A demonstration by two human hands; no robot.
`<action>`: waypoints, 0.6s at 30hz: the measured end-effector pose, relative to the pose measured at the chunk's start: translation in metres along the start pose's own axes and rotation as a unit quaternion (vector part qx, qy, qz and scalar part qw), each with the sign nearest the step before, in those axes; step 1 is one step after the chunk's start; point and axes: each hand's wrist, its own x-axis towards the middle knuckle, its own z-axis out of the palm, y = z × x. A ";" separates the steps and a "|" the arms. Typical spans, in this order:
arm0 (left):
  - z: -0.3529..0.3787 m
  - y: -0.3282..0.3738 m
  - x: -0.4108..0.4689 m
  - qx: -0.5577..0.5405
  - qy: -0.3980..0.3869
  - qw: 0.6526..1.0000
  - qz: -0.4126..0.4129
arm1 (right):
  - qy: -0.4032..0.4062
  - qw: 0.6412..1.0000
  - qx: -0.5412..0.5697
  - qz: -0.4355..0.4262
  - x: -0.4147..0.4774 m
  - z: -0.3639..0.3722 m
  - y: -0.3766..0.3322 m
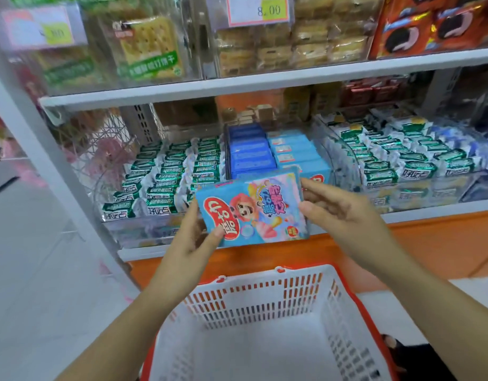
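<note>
In the head view, the left hand (pixel 193 237) and the right hand (pixel 339 213) both grip a flat light-blue cardboard snack box with a cartoon face (pixel 252 209), one at each end. It is held in the air, before the shelf row of similar blue boxes (pixel 295 152) and above the white slotted plastic basket with red rim (pixel 264 292). I judge the step is moving the box from shelf to basket; next it must go down inside and both hands let go. A yellow price label (pixel 269 9) reads 8.00; the box's red oval logo is turned, probably Chinese characters, not readable.
</note>
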 end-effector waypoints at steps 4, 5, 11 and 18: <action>0.003 -0.004 -0.002 -0.103 -0.036 0.987 -0.120 | -0.010 0.997 0.064 0.038 -0.001 -0.005 -0.001; 0.005 -0.005 -0.003 -0.144 -0.045 0.976 -0.159 | -0.005 0.996 0.075 0.053 0.000 -0.007 0.000; 0.013 -0.007 -0.006 -0.178 -0.088 0.946 -0.257 | 0.045 0.977 0.157 0.136 0.001 -0.011 0.002; 0.015 0.002 -0.006 -0.152 -0.065 0.955 -0.247 | 0.006 0.976 0.111 0.187 0.000 -0.019 0.007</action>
